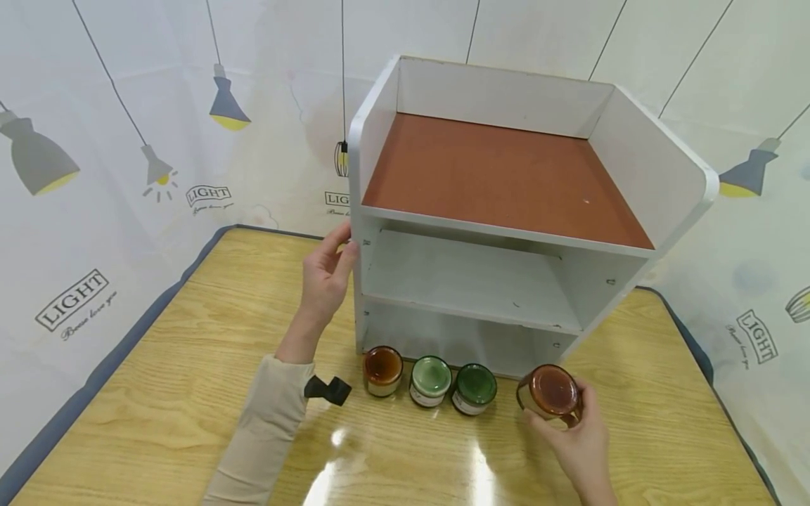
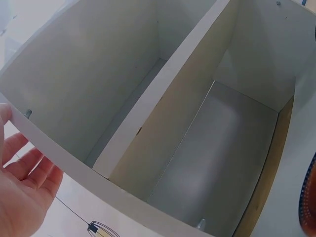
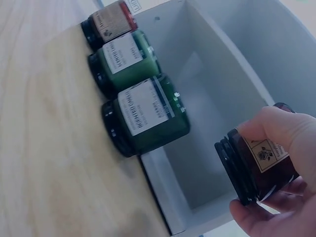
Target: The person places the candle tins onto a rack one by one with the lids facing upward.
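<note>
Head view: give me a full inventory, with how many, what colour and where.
shelf unit: one, white with red-brown top, on the table
amber jar: one, orange-brown, left end of row before shelf unit
light green jar: one, pale green, row's middle
dark green jar: one, deep green, row's right end
brown jar: one, red-brown, in right hand
table: one, yellowish wood, beneath shelf unit
backdrop: one, white with lamp prints, behind table
strap: one, black, at left cuff
sleeve: one, beige, left forearm
left hand: one, bare, touching shelf unit's left side
right hand: one, bare, holding brown jar
</note>
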Available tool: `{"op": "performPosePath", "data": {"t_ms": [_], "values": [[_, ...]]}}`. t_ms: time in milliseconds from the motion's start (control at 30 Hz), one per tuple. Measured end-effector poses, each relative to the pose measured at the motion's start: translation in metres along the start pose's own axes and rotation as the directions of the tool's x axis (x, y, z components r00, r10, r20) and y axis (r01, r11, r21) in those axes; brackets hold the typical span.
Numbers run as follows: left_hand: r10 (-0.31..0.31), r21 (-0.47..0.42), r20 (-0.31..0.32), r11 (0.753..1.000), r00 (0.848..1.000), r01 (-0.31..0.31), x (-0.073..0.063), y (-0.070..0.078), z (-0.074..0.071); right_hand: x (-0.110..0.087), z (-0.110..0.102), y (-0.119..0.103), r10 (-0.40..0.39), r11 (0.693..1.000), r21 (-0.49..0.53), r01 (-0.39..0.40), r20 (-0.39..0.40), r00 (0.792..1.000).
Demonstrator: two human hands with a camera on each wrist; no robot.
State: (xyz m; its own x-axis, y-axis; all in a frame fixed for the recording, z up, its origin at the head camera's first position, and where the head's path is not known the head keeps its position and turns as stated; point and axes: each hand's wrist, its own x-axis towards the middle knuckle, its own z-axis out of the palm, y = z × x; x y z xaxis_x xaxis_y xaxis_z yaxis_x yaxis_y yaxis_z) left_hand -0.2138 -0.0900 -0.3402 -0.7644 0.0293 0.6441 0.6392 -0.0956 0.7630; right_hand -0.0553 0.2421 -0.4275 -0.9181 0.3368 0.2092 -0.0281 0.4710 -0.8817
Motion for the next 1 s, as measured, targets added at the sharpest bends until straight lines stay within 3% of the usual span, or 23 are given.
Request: {"op": "performPosePath", "data": {"t_ms": [233,1000], "values": [[-0.010,0.004,-0.006,1.000,1.000,0.010,0.000,0.002,0.000,0.001,-0.004,-0.010,-0.057,0.998,0.020,0.058,-0.024,0.998],[-0.027,-0.005,0.000,1.000,1.000,0.027,0.001,0.001,-0.002,0.012,-0.016,-0.060,-0.135,0.987,0.079,0.142,-0.083,0.987]]}}
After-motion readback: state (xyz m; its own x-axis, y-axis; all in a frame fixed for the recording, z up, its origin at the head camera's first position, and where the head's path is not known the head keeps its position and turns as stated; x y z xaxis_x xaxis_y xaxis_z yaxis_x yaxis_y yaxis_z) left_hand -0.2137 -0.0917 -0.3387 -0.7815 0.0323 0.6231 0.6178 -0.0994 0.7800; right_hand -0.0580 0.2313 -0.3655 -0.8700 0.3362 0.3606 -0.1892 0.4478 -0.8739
